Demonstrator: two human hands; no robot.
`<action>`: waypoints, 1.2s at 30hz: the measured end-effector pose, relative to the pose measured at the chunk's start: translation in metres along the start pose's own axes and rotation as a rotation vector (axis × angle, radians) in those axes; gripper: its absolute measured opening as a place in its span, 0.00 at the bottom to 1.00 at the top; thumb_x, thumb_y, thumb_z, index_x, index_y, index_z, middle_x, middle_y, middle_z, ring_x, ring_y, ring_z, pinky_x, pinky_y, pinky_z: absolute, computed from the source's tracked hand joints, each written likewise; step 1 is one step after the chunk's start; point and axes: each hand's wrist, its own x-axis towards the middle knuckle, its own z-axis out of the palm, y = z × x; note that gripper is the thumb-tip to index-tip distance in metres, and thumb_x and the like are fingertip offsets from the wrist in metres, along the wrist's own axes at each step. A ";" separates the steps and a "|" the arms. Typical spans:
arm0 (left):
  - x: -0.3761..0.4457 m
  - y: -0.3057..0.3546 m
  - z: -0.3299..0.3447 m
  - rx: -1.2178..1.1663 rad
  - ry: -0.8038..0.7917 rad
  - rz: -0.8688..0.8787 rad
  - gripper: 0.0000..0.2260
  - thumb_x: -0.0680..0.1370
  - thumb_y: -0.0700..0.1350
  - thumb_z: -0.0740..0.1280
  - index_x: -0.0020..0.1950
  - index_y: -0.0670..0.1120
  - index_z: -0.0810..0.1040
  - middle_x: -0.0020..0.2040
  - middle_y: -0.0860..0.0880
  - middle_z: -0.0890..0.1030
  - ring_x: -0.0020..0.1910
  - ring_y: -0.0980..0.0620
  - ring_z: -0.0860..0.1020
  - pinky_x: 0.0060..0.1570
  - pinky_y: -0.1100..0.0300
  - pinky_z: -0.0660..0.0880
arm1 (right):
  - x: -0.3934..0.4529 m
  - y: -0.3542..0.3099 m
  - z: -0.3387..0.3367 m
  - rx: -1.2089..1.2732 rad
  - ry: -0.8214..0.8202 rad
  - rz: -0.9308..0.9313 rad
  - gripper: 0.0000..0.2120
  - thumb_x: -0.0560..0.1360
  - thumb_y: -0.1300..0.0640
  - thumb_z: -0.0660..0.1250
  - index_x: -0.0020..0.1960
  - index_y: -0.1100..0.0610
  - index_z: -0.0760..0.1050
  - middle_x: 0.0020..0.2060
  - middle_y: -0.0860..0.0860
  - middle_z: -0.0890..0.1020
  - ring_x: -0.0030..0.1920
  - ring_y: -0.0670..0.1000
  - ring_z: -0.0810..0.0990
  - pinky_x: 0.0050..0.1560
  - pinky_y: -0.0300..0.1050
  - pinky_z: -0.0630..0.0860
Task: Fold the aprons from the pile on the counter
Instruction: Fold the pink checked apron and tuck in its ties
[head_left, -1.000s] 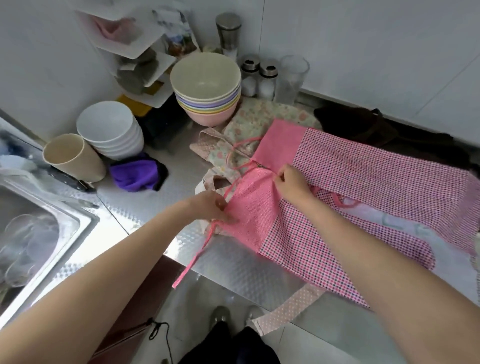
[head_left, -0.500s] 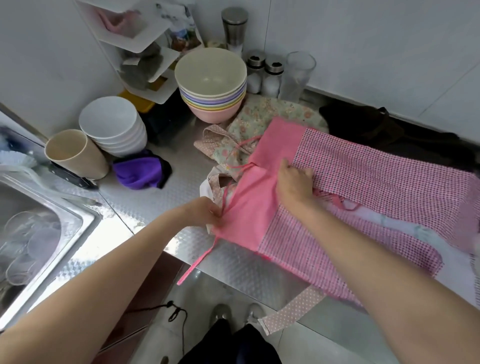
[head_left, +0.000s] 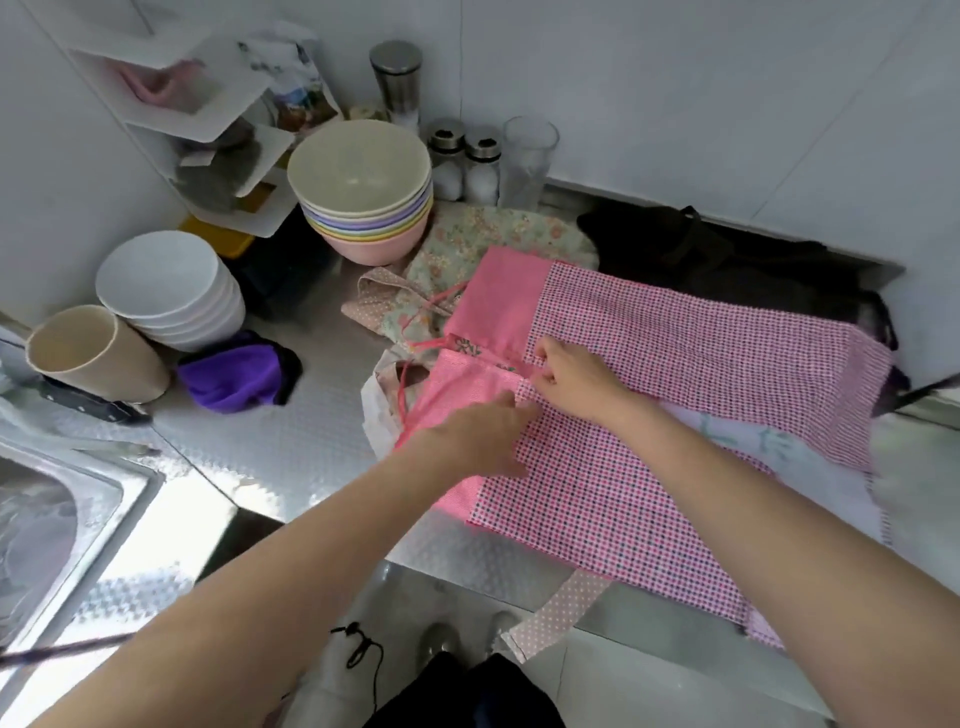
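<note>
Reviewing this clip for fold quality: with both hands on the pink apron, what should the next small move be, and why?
Probably tuck the loose pink ties onto the pink apron before folding again. The left hand and right hand both sit at its plain pink end, where the ties spill onto the floral apron beneath.

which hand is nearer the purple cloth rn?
Left. The left hand rests on the pink apron near its left edge, to the right of the purple cloth. The right hand sits further right on the apron.
</note>
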 end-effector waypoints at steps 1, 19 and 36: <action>0.009 0.014 0.004 -0.004 -0.087 0.013 0.38 0.73 0.50 0.70 0.76 0.49 0.51 0.69 0.42 0.63 0.62 0.42 0.73 0.55 0.50 0.76 | -0.010 0.008 -0.005 -0.043 0.012 0.026 0.19 0.78 0.51 0.60 0.64 0.59 0.65 0.59 0.58 0.75 0.59 0.58 0.74 0.59 0.54 0.72; 0.079 0.108 0.031 0.470 -0.347 -0.307 0.55 0.68 0.61 0.70 0.74 0.43 0.32 0.74 0.32 0.37 0.71 0.28 0.57 0.66 0.43 0.67 | -0.181 0.166 -0.038 -0.237 -0.183 0.946 0.20 0.80 0.60 0.57 0.71 0.58 0.64 0.67 0.55 0.71 0.67 0.57 0.69 0.71 0.57 0.58; 0.091 0.109 0.037 0.425 -0.370 -0.396 0.59 0.66 0.58 0.74 0.73 0.43 0.30 0.75 0.34 0.38 0.73 0.29 0.50 0.65 0.42 0.68 | -0.175 0.093 0.057 -0.322 0.152 0.115 0.26 0.71 0.50 0.69 0.68 0.51 0.69 0.70 0.57 0.67 0.69 0.62 0.66 0.64 0.67 0.65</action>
